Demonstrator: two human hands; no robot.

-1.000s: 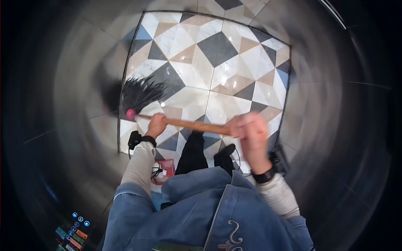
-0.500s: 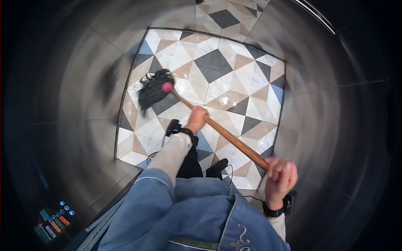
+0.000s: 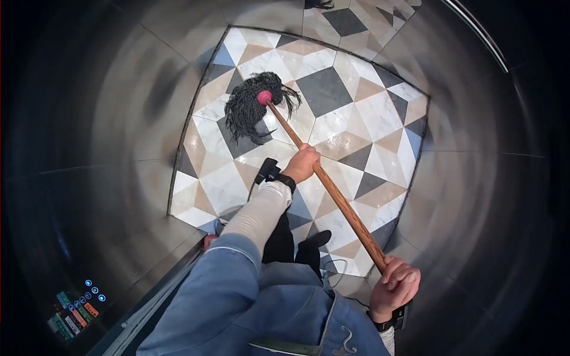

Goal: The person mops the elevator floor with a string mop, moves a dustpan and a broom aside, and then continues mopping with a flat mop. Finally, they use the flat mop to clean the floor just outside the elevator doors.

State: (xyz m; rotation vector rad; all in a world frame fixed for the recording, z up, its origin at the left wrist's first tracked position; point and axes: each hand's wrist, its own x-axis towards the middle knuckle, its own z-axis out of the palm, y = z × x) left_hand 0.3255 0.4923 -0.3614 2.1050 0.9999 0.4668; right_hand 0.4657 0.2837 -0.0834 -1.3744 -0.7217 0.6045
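Observation:
My left hand (image 3: 301,163) is wrapped around the middle of a wooden mop handle (image 3: 340,199). Near the handle's top end, my right hand (image 3: 396,283) grips it with curled fingers. The handle slants up and left to a pink socket (image 3: 265,97) on the mop head (image 3: 243,110). Its dark, stringy strands lie fanned out on the patterned tile floor (image 3: 368,118), toward the upper left of the tiled area. Both wrists wear black straps with small devices.
Shiny dark metal walls (image 3: 130,118) surround the tiled floor. At lower left is a panel with lit round buttons (image 3: 88,283) and coloured labels. A metal rail (image 3: 478,32) runs along the upper right. My shoe (image 3: 317,238) stands on the tiles below the handle.
The mop head has moved away from my body across the tiles, and its strands now spread wider on both sides of the socket. Both hands keep their grip. The view has shifted slightly.

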